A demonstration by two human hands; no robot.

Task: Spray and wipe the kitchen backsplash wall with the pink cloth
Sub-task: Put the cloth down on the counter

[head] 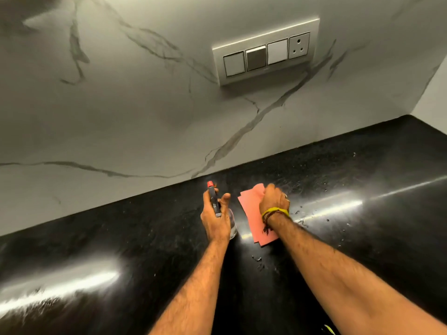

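Observation:
The backsplash wall (135,112) is white marble with grey veins and rises behind a black countertop (350,209). My left hand (216,217) grips a clear spray bottle (214,201) with a dark head and a red nozzle that points toward the wall. The bottle's clear body shows just below the hand. A folded pink cloth (251,213) lies flat on the counter to the right of the bottle. My right hand (273,198) rests on the cloth's far end with fingers curled over it. A yellow thread band circles that wrist.
A white switch panel (266,58) with three switches and one socket sits on the wall above the hands. Water droplets (300,211) dot the counter right of the cloth and in front of it. A side wall (433,97) closes the corner at the far right.

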